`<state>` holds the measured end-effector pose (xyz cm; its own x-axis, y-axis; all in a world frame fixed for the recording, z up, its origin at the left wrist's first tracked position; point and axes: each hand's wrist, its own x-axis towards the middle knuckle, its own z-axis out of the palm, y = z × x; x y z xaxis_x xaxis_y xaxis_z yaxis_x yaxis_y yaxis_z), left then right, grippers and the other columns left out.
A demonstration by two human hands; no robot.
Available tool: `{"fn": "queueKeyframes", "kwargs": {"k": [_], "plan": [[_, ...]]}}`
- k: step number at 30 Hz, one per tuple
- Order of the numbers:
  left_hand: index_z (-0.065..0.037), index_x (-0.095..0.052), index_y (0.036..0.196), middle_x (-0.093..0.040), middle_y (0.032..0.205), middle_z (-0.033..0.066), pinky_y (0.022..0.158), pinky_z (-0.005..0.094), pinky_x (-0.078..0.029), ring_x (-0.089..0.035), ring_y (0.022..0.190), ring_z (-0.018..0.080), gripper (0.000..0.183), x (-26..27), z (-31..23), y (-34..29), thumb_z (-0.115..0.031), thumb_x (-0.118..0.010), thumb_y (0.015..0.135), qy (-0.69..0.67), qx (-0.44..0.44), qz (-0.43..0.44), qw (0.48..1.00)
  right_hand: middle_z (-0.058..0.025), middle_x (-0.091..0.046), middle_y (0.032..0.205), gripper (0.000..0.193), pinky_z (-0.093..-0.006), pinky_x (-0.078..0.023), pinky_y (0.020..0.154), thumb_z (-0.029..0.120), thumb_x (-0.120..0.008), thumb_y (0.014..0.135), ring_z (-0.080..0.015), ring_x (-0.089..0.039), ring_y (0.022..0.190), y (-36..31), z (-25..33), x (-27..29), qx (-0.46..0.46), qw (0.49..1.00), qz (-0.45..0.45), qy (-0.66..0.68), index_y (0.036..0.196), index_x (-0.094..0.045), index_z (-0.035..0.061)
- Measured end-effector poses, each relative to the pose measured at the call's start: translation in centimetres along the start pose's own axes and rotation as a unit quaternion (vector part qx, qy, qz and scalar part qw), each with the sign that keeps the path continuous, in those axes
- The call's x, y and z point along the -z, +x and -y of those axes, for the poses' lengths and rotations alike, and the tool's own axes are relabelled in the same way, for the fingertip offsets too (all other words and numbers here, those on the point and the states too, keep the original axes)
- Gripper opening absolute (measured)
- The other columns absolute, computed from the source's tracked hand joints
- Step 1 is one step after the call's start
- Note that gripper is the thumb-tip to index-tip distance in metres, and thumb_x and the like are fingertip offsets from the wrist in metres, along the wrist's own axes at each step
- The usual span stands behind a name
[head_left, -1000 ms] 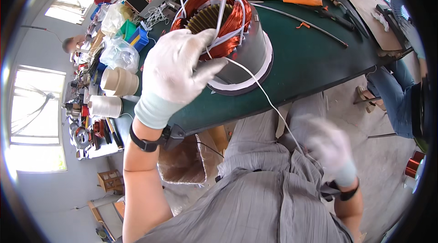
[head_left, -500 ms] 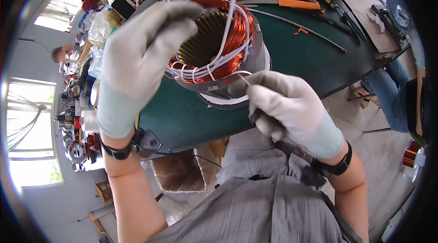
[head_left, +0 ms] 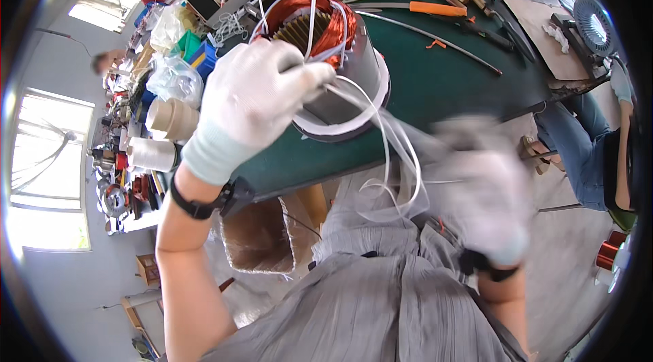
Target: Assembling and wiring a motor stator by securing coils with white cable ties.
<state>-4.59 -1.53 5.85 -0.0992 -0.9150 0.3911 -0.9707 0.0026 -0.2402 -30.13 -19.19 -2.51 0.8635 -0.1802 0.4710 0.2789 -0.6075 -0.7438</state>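
A motor stator with a grey metal shell stands on the green-topped bench, its copper windings showing at the upper rim. White sleeved leads rise from the windings. My gloved left hand is closed at the near side of the windings, fingertips pinched on a white cord. Loose loops of this cord hang over my lap, and a blurred stretch runs toward the right. My gloved right hand is off the bench, at the right of my lap, smeared by motion. Its fingers cannot be made out.
Behind the stator lie an orange-handled tool, a thin rod and several wooden-handled tools. Thread spools, plastic bags and a phone crowd the left. A lined box stands below the bench. Another person's legs show at right.
My right hand has swung away from the stator, right and down, with cord now trailing between. My left hand has come down to the winding's near edge. The view has shifted slightly.
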Motion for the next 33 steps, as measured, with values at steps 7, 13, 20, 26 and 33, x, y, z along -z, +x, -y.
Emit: {"fn": "queueKeyframes", "kwargs": {"k": [7, 13, 20, 26, 33], "plan": [[-0.015, -0.077, 0.096, -0.066, 0.087, 0.0020, 0.067, 0.0342, -0.052, -0.063, 0.078, 0.0232, 0.022, -1.4, -3.2, -0.4, -0.008, -0.075, 0.076, -0.032, 0.026, -0.098, 0.994, -0.0048, -0.063, 0.104, 0.034, -0.0261, -0.045, 0.074, 0.022, -0.055, 0.099, -0.0144, -0.055, 0.084, -18.5, -5.8, 10.6, -0.186, 0.916, -0.263, 0.239, 0.125, -0.060, 0.0009], [-0.010, -0.070, 0.093, -0.061, 0.088, 0.0029, 0.060, 0.0335, -0.051, -0.062, 0.078, 0.0221, 0.029, -4.8, -7.4, -1.5, -0.014, -0.073, 0.064, -0.273, -0.047, -0.074, 0.958, -0.0020, -0.065, 0.092, 0.023, -0.0238, -0.045, 0.068, 0.016, -0.059, 0.096, -0.0073, -0.056, 0.077, -0.4, -2.1, -1.7, -0.302, 0.872, -0.259, 0.284, 0.108, -0.072, 0.0000], [-0.006, -0.068, 0.085, -0.067, 0.093, 0.0084, 0.074, 0.0403, -0.055, -0.065, 0.088, 0.0276, 0.026, -3.4, -3.1, -2.7, -0.011, -0.077, 0.062, -0.135, 0.002, -0.182, 0.974, -0.0041, -0.067, 0.079, 0.034, -0.0218, -0.045, 0.063, 0.030, -0.059, 0.101, -0.0089, -0.050, 0.057, 6.0, 1.9, -2.7, -0.252, 0.863, -0.010, 0.437, 0.087, -0.065, -0.0002], [-0.007, -0.063, 0.076, -0.061, 0.070, 0.0063, 0.081, 0.0376, -0.045, -0.061, 0.074, 0.0276, 0.011, -4.1, -1.5, 0.3, 0.000, -0.069, 0.069, -0.276, 0.318, -0.193, 0.886, -0.0121, -0.062, 0.088, 0.042, -0.0287, -0.045, 0.064, 0.044, -0.062, 0.098, -0.0176, -0.053, 0.065, 10.0, 1.4, -7.3, -0.068, 0.826, -0.064, 0.556, 0.079, -0.054, 0.0077], [-0.005, -0.066, 0.095, -0.066, 0.084, 0.0079, 0.084, 0.0389, -0.046, -0.062, 0.081, 0.0275, 0.021, -3.5, -1.7, 0.4, -0.009, -0.069, 0.074, -0.312, 0.346, -0.145, 0.873, -0.0092, -0.060, 0.079, 0.033, -0.0351, -0.049, 0.071, 0.032, -0.062, 0.099, -0.0254, -0.059, 0.074, 6.9, -4.3, -10.5, 0.056, 0.955, -0.046, 0.289, 0.085, -0.059, 0.0018]]}}
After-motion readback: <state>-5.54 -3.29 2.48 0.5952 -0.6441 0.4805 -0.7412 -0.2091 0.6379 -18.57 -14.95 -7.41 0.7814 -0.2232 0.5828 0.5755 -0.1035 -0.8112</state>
